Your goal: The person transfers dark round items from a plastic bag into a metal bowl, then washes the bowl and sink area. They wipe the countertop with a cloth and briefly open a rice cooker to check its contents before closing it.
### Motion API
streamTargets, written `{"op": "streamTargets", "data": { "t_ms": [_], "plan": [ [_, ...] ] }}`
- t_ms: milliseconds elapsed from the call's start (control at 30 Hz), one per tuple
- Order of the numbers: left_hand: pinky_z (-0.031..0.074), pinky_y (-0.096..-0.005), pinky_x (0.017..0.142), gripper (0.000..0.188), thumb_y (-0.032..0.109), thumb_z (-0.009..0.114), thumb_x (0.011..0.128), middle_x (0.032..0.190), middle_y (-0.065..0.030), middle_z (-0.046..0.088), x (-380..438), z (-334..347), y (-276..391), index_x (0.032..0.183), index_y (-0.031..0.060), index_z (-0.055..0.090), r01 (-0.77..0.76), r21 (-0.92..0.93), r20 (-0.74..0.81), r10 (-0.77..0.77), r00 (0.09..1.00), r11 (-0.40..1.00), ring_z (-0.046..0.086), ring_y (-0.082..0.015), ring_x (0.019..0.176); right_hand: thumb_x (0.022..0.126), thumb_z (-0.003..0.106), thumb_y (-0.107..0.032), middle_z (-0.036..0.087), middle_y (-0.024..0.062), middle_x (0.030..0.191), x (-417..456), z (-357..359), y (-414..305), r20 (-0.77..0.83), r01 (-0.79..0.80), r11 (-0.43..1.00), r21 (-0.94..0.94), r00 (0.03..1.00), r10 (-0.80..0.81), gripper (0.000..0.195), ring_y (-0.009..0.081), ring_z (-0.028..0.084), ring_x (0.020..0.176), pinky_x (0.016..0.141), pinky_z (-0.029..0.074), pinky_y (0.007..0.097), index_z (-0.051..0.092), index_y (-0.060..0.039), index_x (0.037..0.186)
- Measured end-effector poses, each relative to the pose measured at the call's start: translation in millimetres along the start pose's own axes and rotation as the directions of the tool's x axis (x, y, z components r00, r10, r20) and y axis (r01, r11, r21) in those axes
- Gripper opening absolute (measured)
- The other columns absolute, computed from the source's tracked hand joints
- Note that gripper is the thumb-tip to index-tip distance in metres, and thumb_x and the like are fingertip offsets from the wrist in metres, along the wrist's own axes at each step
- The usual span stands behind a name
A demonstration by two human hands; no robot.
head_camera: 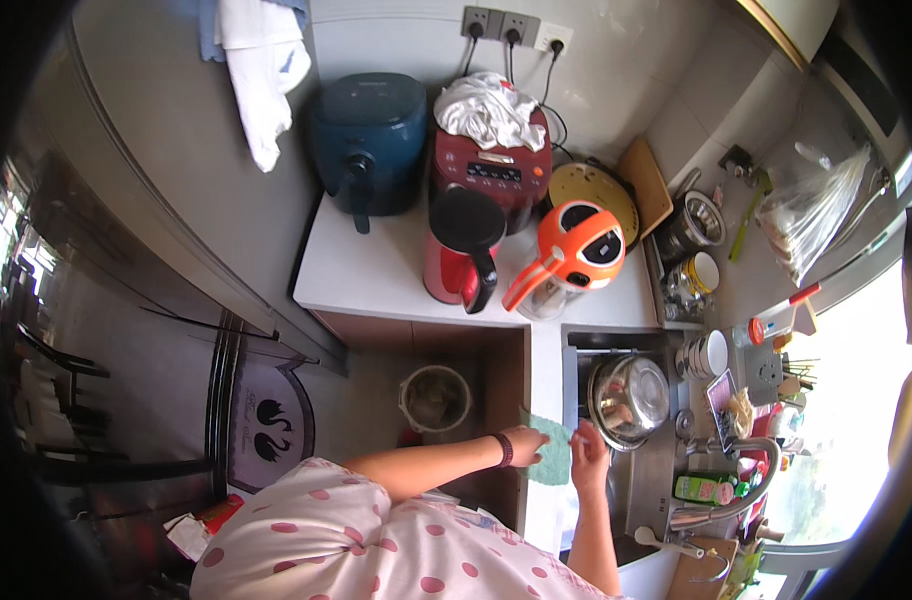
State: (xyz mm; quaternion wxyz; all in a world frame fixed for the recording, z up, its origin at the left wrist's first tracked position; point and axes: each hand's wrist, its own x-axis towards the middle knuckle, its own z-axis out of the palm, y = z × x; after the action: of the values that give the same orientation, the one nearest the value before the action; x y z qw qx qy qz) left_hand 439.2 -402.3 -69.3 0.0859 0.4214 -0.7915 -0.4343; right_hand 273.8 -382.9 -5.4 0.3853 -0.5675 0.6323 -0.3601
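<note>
A thin green cloth [552, 456] lies at the counter edge in front of the sink. My left hand [525, 445], with a dark beaded bracelet on the wrist, grips its left side. At the cloth's right edge is my right hand [589, 454], fingers bent; whether they pinch the cloth cannot be told. Just beyond my right hand, a shiny stainless steel pot or lidded pan [634, 397] sits in the sink [651, 480].
An orange-topped kettle [587, 247], a red jug with black lid [463, 244], a maroon cooker [493, 169] and a blue air fryer [370, 142] stand on the counter. A curved faucet [763, 480] rises beside the sink. A bin [435, 397] stands on the floor.
</note>
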Motion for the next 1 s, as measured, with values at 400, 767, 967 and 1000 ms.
{"op": "streamTargets", "data": {
  "t_ms": [400,767,967,1000],
  "plan": [
    [0.043,-0.0405,0.092,0.046,0.023,0.058,0.079,0.116,-0.0187,0.055,-87,-93,-44,0.122,0.0055,0.051,0.130,-0.114,-0.108,-0.143,0.984,0.985,0.052,-0.0335,0.108,0.079,0.063,-0.017,0.060,0.0211,0.102,305,210,-319,0.303,0.620,0.728,-0.292,0.782,-0.545,0.050,0.0358,0.060,0.084,0.074,0.048,0.0417,0.047,-0.0044,0.125],
    [0.043,-0.0415,0.090,0.047,0.015,0.056,0.075,0.111,-0.0226,0.058,-100,-117,-5,0.119,-0.0020,0.051,0.200,-0.260,-0.378,-0.290,0.879,0.945,0.055,-0.0366,0.102,0.078,0.059,-0.035,0.045,0.0256,0.127,446,314,-311,0.400,0.624,0.520,-0.584,0.778,-0.485,0.042,0.0423,0.057,0.094,0.084,0.046,0.0448,0.058,-0.0060,0.108],
    [0.039,-0.0396,0.096,0.046,0.012,0.055,0.081,0.124,-0.0205,0.051,-89,-168,1,0.124,0.0009,0.048,-0.067,-0.127,-0.696,-0.041,0.716,0.990,0.048,-0.0322,0.114,0.077,0.064,-0.035,0.058,0.0241,0.112,566,242,-356,0.171,0.644,0.756,0.120,0.737,-0.654,0.066,0.0320,0.056,0.105,0.091,0.042,0.0369,0.046,0.0098,0.122],
    [0.038,-0.0380,0.097,0.046,0.011,0.054,0.083,0.126,-0.0192,0.049,-103,-176,9,0.127,0.0020,0.045,-0.081,-0.194,-0.753,-0.095,0.651,0.978,0.048,-0.0309,0.116,0.078,0.063,-0.033,0.056,0.0224,0.114,500,238,-371,0.265,0.520,0.772,0.365,0.737,-0.622,0.065,0.0284,0.055,0.106,0.092,0.041,0.0340,0.044,0.0097,0.124]
  ]
}}
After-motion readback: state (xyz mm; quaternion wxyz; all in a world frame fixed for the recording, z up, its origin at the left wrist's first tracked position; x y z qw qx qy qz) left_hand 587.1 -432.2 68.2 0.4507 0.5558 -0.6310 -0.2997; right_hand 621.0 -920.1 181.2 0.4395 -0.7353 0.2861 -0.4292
